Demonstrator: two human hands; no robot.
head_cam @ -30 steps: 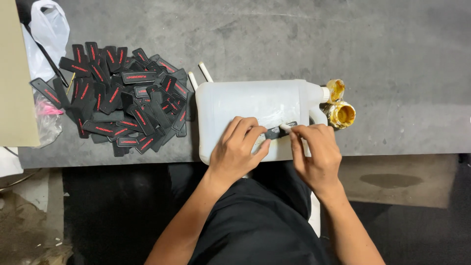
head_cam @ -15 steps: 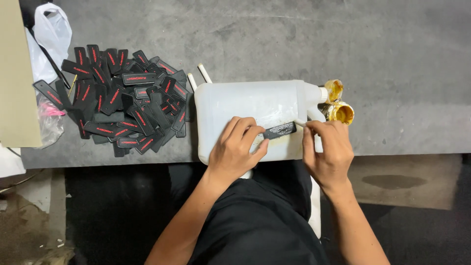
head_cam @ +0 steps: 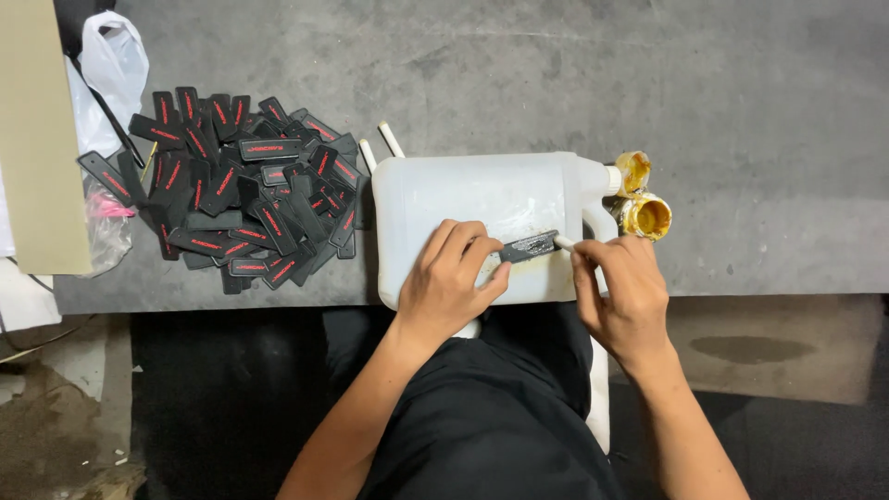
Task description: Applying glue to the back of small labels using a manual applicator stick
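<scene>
A white plastic jug (head_cam: 444, 190) lies on its side on the grey table. On top of it my left hand (head_cam: 451, 282) pins a small black rubber strip (head_cam: 528, 246) flat with its fingertips. My right hand (head_cam: 622, 292) grips a thin white stick (head_cam: 563, 242) whose tip touches the strip's right end. Yellowish smears show on the jug around the strip.
A pile of several black strips with red marks (head_cam: 236, 190) lies left of the jug. Two small open pots of yellow glue (head_cam: 644, 215) stand at the jug's right end. A white plastic bag (head_cam: 111, 65) and a cardboard sheet (head_cam: 32, 139) sit far left. The table edge (head_cam: 769, 294) runs just below.
The right hand has shifted from directly over the strip to its right end, the stick tip now at that end. The left hand keeps holding the strip.
</scene>
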